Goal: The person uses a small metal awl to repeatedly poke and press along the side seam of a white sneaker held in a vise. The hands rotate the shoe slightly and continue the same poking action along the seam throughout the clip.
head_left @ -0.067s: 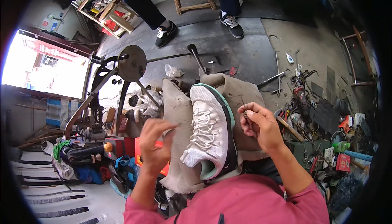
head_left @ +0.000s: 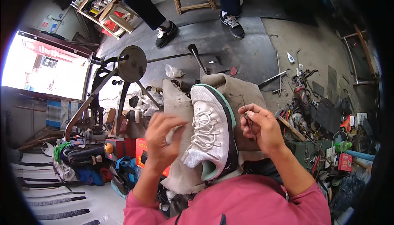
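The shoe (head_left: 209,132) lies laced between the hands; the right hand (head_left: 262,128) pinches an awl (head_left: 246,112), and the blurred left hand (head_left: 162,136) looks loosely curled, holding nothing; no stitching shows yet.

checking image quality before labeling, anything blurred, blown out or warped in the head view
In the head view, the left hand is smeared by motion blur, while the right hand and the white sneaker stay sharp; the bright opening at left is blown out to white; fisheye bends straight edges and leaves a black rim.
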`<state>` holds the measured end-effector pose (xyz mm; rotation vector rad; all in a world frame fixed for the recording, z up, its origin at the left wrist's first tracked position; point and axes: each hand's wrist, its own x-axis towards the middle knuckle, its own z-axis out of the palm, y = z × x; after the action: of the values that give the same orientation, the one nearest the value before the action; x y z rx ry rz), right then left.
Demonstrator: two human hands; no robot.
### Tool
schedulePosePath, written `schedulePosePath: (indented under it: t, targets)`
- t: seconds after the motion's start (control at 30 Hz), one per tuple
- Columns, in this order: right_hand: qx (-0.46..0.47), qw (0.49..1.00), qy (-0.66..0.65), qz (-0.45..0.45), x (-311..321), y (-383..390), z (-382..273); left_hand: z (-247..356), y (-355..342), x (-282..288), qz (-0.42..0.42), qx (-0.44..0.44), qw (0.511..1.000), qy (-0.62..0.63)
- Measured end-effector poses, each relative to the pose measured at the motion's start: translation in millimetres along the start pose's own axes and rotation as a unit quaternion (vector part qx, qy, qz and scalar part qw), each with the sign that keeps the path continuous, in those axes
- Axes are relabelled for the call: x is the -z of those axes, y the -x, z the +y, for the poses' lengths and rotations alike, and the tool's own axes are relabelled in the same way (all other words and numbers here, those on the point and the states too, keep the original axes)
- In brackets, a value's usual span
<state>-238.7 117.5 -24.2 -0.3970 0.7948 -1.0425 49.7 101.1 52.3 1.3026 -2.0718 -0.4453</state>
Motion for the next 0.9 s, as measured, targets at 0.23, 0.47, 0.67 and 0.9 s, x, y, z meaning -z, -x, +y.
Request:
schedulePosePath:
  t: [0.23, 0.47, 0.67, 0.9]
  targets:
    - [-0.049, 0.988, -0.146, 0.011, -10.3, 9.5, 11.6, 15.5, -64.9, -65.6, -0.083, -0.106, 0.991, -0.028]
    - [0.032, 0.994, 0.093, 0.04, -4.8, 6.8, 6.5, -1.6, -79.0, -78.6, -0.147, -0.091, 0.985, -0.026]
    - [-0.002, 0.999, -0.025, 0.031, -4.6, 3.2, 2.5, -14.5, -84.0, -81.3, -0.075, 0.041, 0.992, 0.092]
    - [-0.031, 0.995, -0.086, 0.026, -3.1, 0.4, 0.4, -32.1, -67.3, -72.0, 0.02, 0.086, 0.971, 0.222]
